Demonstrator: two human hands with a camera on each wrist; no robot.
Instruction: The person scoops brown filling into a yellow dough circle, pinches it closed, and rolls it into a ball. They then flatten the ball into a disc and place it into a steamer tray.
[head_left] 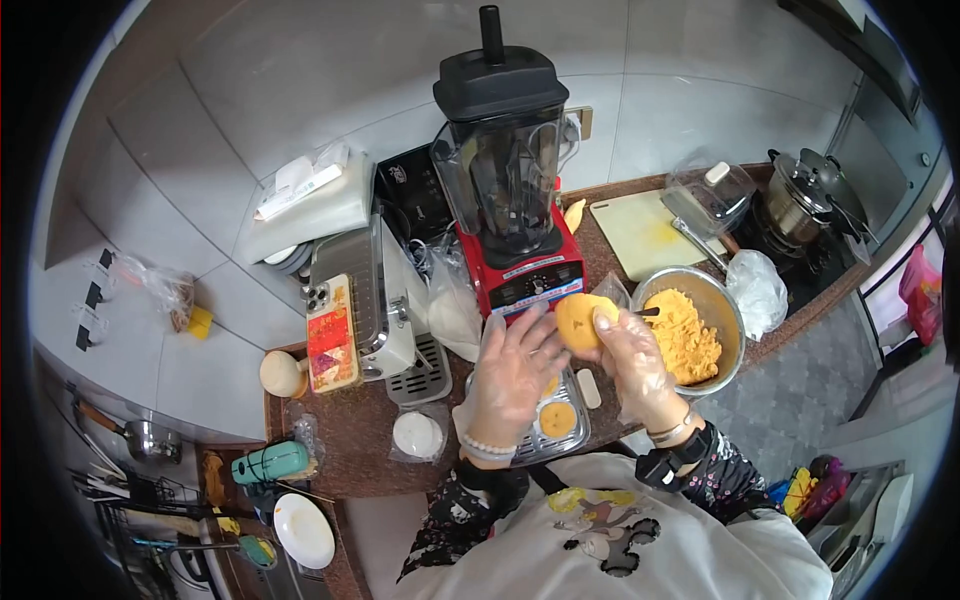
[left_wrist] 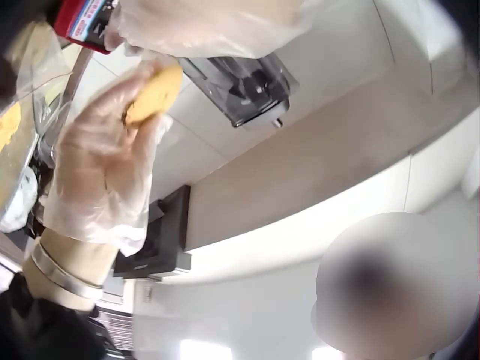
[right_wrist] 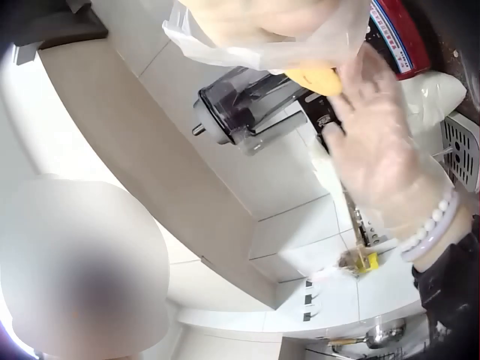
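Observation:
A flattened round of yellow dough (head_left: 584,322) is pinched between the thumb and fingers of my gloved right hand (head_left: 640,362); its edge shows in the left wrist view (left_wrist: 154,94) and the right wrist view (right_wrist: 315,79). My gloved left hand (head_left: 510,375) is held up beside it, palm showing and fingers spread, gripping nothing. Whether its fingertips touch the dough is unclear. Below the hands lies a metal tray (head_left: 570,440) with yellow rounds (head_left: 557,420) in it. Right of my right hand, a steel bowl (head_left: 738,335) holds orange-yellow mash (head_left: 688,340).
A red blender (head_left: 530,278) stands behind the hands. To the left are a coffee machine (head_left: 392,300), a phone (head_left: 332,340) and a wrapped white disc (head_left: 418,435). A cutting board (head_left: 640,235), plastic bag (head_left: 757,290) and pot (head_left: 795,205) are at the right.

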